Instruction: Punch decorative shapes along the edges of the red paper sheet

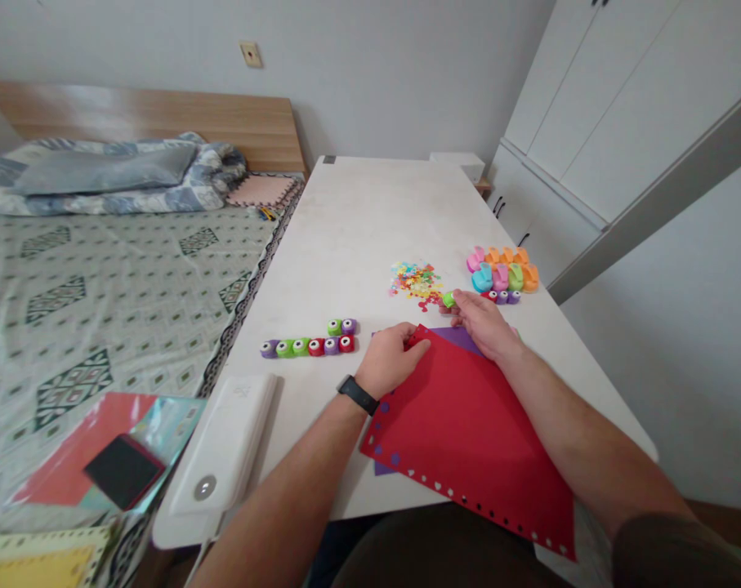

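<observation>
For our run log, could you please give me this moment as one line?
left hand: on red paper sheet | right hand: fingers on green paper punch | nearby: paper confetti

A power bank lay on the white table, with a bed to its left and wardrobes to its right.

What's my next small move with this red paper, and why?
Probably pick up the small green craft punch with your right hand, since it sits right beside that hand. Your left hand can keep steadying the red paper sheet, whose edge already shows a row of small punched holes.
</observation>
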Available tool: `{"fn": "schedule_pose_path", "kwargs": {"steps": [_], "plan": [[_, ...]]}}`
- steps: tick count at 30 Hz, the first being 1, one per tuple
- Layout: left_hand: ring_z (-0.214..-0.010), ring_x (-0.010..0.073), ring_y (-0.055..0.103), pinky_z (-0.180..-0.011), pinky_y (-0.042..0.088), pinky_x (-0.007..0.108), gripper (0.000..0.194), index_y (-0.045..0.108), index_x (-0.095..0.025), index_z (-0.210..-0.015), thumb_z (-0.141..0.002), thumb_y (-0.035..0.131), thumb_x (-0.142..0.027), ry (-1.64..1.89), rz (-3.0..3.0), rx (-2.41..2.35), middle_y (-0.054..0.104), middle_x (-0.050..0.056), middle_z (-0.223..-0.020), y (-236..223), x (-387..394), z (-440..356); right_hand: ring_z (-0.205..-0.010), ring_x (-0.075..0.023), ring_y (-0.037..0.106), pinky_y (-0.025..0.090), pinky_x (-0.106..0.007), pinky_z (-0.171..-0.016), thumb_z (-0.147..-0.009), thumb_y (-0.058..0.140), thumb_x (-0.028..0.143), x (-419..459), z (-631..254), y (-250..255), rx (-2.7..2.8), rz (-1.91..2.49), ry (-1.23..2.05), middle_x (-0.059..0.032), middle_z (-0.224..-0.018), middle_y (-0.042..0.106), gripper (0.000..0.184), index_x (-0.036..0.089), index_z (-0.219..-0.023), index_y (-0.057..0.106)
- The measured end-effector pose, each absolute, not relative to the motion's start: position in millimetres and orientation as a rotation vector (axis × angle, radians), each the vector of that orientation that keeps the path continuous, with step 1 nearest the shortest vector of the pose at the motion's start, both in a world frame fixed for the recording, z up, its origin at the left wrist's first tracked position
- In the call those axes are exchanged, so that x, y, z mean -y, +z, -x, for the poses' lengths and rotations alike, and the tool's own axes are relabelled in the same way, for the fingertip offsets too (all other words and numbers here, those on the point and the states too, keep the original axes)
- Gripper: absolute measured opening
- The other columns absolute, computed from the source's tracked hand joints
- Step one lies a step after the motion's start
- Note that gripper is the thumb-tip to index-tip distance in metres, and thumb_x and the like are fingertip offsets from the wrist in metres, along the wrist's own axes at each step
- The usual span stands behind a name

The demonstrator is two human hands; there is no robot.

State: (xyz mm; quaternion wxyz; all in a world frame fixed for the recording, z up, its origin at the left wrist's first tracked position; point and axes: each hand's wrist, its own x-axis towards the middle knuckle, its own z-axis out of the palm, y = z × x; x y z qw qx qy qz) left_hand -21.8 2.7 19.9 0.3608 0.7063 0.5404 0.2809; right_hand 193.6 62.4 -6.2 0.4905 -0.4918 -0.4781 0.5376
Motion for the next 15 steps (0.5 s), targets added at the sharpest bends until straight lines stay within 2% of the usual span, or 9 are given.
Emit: {"fn": "schedule_pose_path", "kwargs": {"steps": [8,15], "plan": [[-0.071,0.0172,0.062,-0.062,0.040,0.027,0.022,0.070,-0.018,-0.089,-0.091,0.061,-0.039,0.724,-1.823,-1.395,0.073,0.005,-0.082,20.9,-3.9,22.0,-0.090,-0.0200,0.066,0.052,-0.028,-0.068,-0.086,0.068,0.064,-59.5,-191.9,-3.8,1.289,1.237,1.184,-0.0067,-0.099,0.075,0.045,0.022,-0.102,0.073],[-0.072,0.0177,0.063,-0.063,0.041,0.027,0.023,0.070,-0.019,-0.090,-0.090,0.062,-0.040,0.725,-1.814,-1.397,0.074,0.005,-0.082,19.9,-3.2,21.7,-0.075,-0.0154,0.061,0.051,-0.028,-0.070,-0.086,0.066,0.064,-54.9,-189.7,3.2,1.347,1.276,1.127,-0.0037,-0.101,0.074,0.044,0.023,-0.100,0.074]]}}
